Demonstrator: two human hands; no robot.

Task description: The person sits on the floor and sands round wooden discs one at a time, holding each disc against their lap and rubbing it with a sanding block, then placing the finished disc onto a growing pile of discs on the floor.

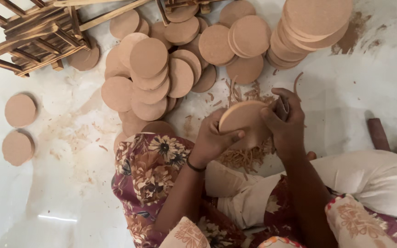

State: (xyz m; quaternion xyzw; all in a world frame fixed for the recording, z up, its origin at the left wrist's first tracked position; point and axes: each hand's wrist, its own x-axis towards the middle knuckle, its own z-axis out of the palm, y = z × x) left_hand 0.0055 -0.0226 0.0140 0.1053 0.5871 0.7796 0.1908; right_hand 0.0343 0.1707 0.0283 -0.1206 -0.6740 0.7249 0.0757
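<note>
Sitting on white floor [368,82], big spread of round wooden discs [161,69] ahead, shavings [244,158] under my hands. Left hand [214,138] grips one disc [244,117] tilted above lap; right hand [283,124] clenched around small dark tool [281,109] at its edge.

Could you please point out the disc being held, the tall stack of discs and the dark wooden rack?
held disc [241,115], head view, its flat face.
tall stack of discs [315,16], head view, top disc.
wooden rack [37,34], head view, a slat.

Discs [149,57] tan-brown; floor [377,78] glossy white; garment [150,170] maroon, cream floral print; trousers [373,177] off-white; shavings [246,158] light brown.
</note>
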